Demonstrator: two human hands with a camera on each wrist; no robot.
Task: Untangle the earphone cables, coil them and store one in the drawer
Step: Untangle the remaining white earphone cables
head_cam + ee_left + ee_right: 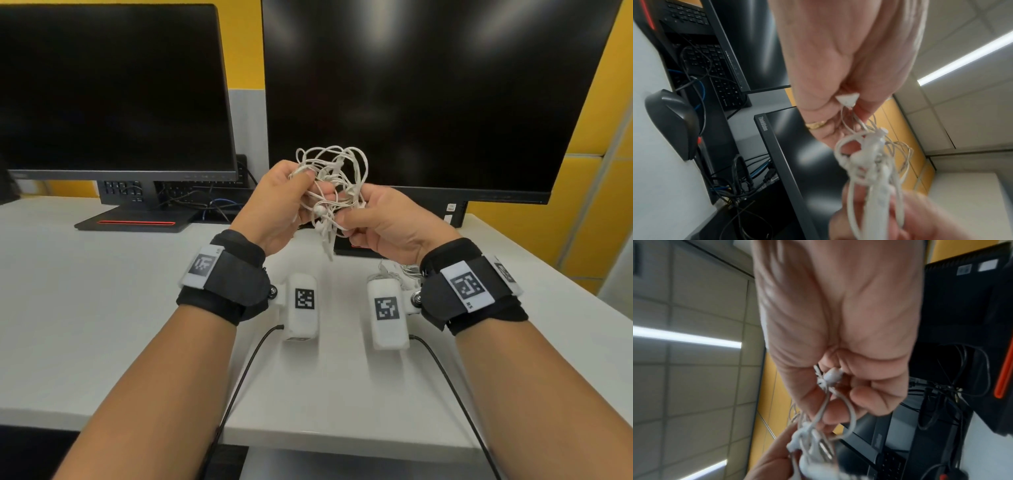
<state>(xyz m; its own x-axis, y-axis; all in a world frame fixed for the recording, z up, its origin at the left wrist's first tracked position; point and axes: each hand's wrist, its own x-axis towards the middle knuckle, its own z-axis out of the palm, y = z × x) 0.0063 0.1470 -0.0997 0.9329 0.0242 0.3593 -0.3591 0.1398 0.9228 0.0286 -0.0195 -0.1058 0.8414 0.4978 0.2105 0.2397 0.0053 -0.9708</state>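
Note:
A tangled bundle of white earphone cables (pixel 331 186) hangs in the air between both hands, above the white desk (pixel 85 291). My left hand (pixel 284 198) grips the bundle's left side with curled fingers. My right hand (pixel 373 219) pinches strands on its lower right. Loops stick up above the hands and loose ends with earbuds dangle below. In the left wrist view the left hand (pixel 840 97) holds the cables (pixel 869 162) and a small white piece. In the right wrist view the right hand (pixel 840 369) curls round an earbud and strands (pixel 830 402). More white cable (pixel 399 270) lies on the desk under my right wrist.
Two dark monitors (pixel 113 89) (pixel 438 96) stand at the back of the desk, with a keyboard (pixel 205 192) and loose black and blue wires behind them. Yellow wall panels (pixel 582 222) lie on the right. A black mouse (pixel 672 123) appears in the left wrist view. No drawer is in view.

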